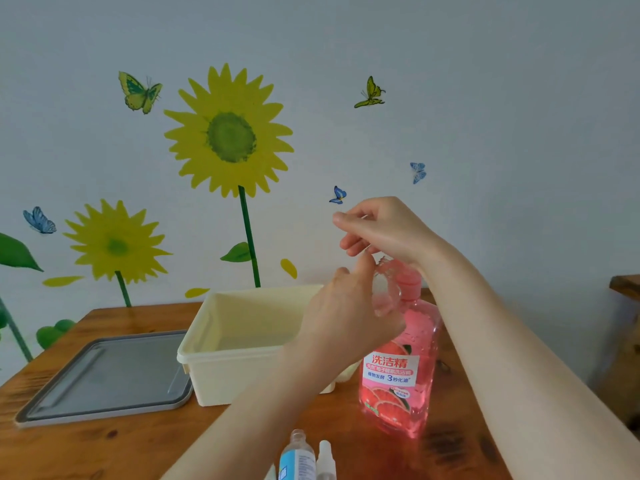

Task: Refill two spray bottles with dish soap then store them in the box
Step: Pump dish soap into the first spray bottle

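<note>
My left hand [346, 317] grips a small clear spray bottle [386, 289], raised and tilted in front of the pink dish soap bottle [401, 362], which stands on the table with its pink cap on. The clear bottle's threaded neck is bare. Just above it, my right hand [381, 226] pinches a small clear piece that looks like a cap; most of it is hidden by my fingers. A second spray bottle [298, 457] with a blue label stands at the bottom edge, its neck uncovered, and a white spray head [325, 459] is beside it. The cream box [221, 355] sits left of the soap.
A grey lid [104, 375] lies flat on the wooden table [104, 448], left of the box. The wall with sunflower stickers runs right behind the table. A wooden piece of furniture [627, 285] stands at the far right.
</note>
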